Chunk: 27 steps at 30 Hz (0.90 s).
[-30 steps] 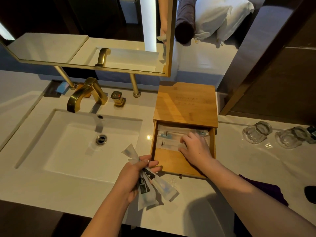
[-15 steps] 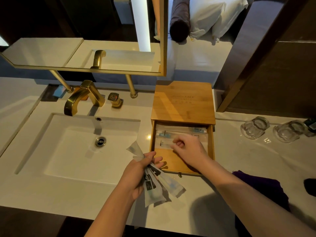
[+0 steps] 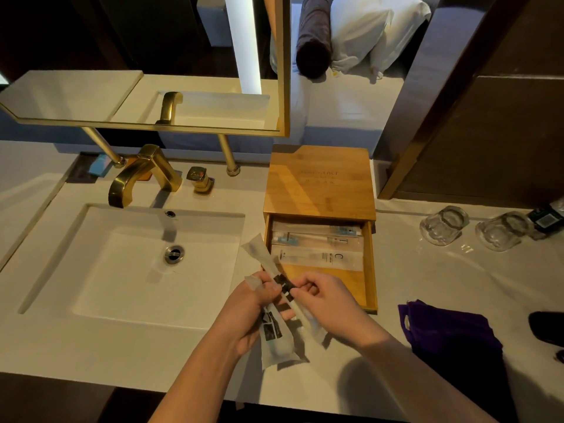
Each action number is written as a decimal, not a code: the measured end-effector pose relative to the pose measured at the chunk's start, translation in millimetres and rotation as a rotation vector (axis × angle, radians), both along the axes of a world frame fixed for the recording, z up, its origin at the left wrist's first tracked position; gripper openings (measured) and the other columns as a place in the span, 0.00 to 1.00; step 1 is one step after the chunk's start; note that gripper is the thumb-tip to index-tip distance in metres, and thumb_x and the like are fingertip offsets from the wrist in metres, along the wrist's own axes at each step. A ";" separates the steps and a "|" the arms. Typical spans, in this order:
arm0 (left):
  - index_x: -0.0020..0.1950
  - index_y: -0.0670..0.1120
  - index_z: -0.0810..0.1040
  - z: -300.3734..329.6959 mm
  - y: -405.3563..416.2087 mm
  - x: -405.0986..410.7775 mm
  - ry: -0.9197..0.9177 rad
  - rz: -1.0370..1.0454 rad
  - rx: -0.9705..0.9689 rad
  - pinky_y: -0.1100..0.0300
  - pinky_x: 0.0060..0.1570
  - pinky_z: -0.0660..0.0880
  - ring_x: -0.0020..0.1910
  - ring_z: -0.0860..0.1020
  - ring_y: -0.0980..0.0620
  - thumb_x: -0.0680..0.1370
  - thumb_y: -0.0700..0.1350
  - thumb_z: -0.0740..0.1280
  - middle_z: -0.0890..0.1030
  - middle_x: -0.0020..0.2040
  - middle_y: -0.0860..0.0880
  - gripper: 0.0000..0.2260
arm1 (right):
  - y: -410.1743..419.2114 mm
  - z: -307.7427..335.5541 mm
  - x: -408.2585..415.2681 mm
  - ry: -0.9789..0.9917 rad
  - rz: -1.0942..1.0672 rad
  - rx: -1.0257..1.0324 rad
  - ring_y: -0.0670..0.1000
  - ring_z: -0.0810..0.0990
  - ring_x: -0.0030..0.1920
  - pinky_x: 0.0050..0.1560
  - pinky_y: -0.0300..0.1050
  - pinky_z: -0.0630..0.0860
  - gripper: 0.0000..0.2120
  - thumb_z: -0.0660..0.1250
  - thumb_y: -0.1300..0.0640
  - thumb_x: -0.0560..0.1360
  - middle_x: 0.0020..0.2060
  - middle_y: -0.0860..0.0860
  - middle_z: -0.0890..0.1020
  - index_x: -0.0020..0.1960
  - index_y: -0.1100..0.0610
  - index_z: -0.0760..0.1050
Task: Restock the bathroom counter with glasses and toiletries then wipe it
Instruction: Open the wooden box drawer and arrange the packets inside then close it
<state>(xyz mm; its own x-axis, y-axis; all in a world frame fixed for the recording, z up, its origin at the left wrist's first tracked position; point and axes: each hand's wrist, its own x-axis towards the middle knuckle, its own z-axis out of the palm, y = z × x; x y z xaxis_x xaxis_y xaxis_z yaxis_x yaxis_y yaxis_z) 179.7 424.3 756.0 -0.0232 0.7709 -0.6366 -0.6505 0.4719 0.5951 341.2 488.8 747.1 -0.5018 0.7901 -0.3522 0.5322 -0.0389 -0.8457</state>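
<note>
A bamboo amenity box (image 3: 320, 181) stands on the white counter (image 3: 442, 279), its drawer (image 3: 370, 270) pulled out toward me. Two wrapped toothbrush packets (image 3: 317, 242) lie flat at the drawer's back. My left hand (image 3: 250, 312) holds a bunch of clear toiletry packets (image 3: 277, 340) just in front of the drawer. My right hand (image 3: 323, 300) pinches one packet of that bunch at its black label. Two upturned glasses (image 3: 444, 224) sit at the right of the box.
A white sink (image 3: 91, 270) with a gold tap (image 3: 140, 175) lies at the left. A purple cloth (image 3: 451, 331) rests on the counter at the right, a dark object (image 3: 546, 328) beyond it. A gold-framed mirror (image 3: 152, 99) hangs above the sink.
My right hand has left the packets in the drawer and come back to the bunch in my left hand, where it now grips one packet.
</note>
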 end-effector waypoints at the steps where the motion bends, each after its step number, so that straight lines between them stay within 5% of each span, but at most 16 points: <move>1: 0.50 0.40 0.76 0.2 -0.3 1.2 0.055 -0.015 -0.018 0.46 0.47 0.86 0.48 0.86 0.42 0.82 0.32 0.63 0.85 0.50 0.35 0.04 | 3.4 1.8 2.4 -0.004 0.004 -0.016 0.46 0.79 0.38 0.43 0.47 0.78 0.04 0.68 0.54 0.79 0.40 0.48 0.83 0.47 0.48 0.81; 6: 0.51 0.40 0.79 0.8 1.4 5.0 0.284 -0.060 -0.009 0.63 0.27 0.77 0.32 0.82 0.54 0.83 0.40 0.65 0.85 0.40 0.44 0.05 | 11.8 0.4 4.5 -0.067 0.019 0.027 0.47 0.81 0.41 0.46 0.50 0.80 0.05 0.67 0.55 0.79 0.41 0.49 0.83 0.46 0.46 0.78; 10: 0.57 0.38 0.78 -1.8 0.2 2.0 0.338 -0.036 -0.013 0.62 0.25 0.72 0.29 0.76 0.52 0.83 0.42 0.65 0.80 0.35 0.46 0.08 | 30.8 -5.3 11.9 -0.152 0.037 0.160 0.43 0.80 0.39 0.42 0.42 0.81 0.07 0.67 0.55 0.79 0.40 0.46 0.82 0.47 0.42 0.77; 14: 0.52 0.40 0.84 -7.5 -4.3 -5.0 0.482 -0.038 -0.085 0.63 0.24 0.70 0.24 0.72 0.55 0.80 0.48 0.70 0.81 0.34 0.46 0.11 | 60.7 -1.7 19.2 -0.277 0.213 0.096 0.43 0.80 0.44 0.44 0.40 0.79 0.07 0.67 0.54 0.79 0.42 0.45 0.81 0.49 0.41 0.78; 17: 0.54 0.41 0.84 -8.0 5.0 -0.3 0.488 0.008 -0.137 0.64 0.22 0.70 0.22 0.70 0.57 0.77 0.48 0.75 0.84 0.39 0.44 0.12 | 70.4 8.2 18.7 -0.148 0.249 -0.041 0.42 0.82 0.44 0.42 0.37 0.77 0.06 0.70 0.54 0.77 0.43 0.45 0.83 0.50 0.43 0.80; 21: 0.46 0.41 0.84 -2.9 21.7 3.9 0.311 0.076 -0.045 0.65 0.19 0.66 0.19 0.68 0.56 0.76 0.46 0.74 0.74 0.23 0.49 0.08 | 73.0 19.3 14.3 -0.011 0.245 -0.163 0.40 0.84 0.43 0.43 0.38 0.79 0.03 0.73 0.52 0.75 0.42 0.42 0.86 0.48 0.44 0.82; 27: 0.40 0.43 0.85 -6.0 20.8 6.3 0.421 0.093 -0.032 0.65 0.18 0.66 0.19 0.68 0.55 0.77 0.46 0.73 0.74 0.23 0.48 0.09 | 53.8 3.6 13.9 0.066 0.014 -0.162 0.50 0.85 0.43 0.47 0.47 0.83 0.05 0.76 0.54 0.72 0.42 0.51 0.86 0.46 0.50 0.81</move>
